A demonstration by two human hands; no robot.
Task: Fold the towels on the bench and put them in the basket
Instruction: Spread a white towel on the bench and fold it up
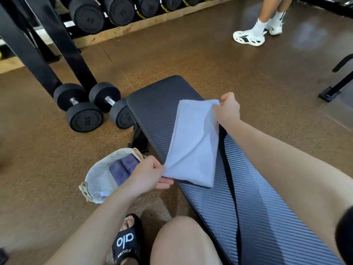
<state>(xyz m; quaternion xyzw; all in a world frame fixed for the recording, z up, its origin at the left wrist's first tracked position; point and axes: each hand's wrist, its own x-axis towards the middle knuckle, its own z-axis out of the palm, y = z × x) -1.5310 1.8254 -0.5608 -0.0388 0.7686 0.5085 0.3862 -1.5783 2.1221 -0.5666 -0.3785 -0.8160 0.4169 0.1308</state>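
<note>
A pale blue towel [193, 142] lies folded over on the black padded bench [254, 211], partly lifted. My left hand [148, 175] pinches its near left corner, off the bench's left edge. My right hand [228, 109] pinches its far right corner and holds it raised above the pad. On the floor to the left of the bench sits a white cloth basket [95, 180], with a folded purple towel [124, 169] inside it.
Two black dumbbells [85, 109] lie on the brown floor by the bench's far left. A dumbbell rack [107, 14] stands behind them. Another person's feet in white shoes [250, 37] are at the back right. My knee and sandalled foot [127, 243] are below.
</note>
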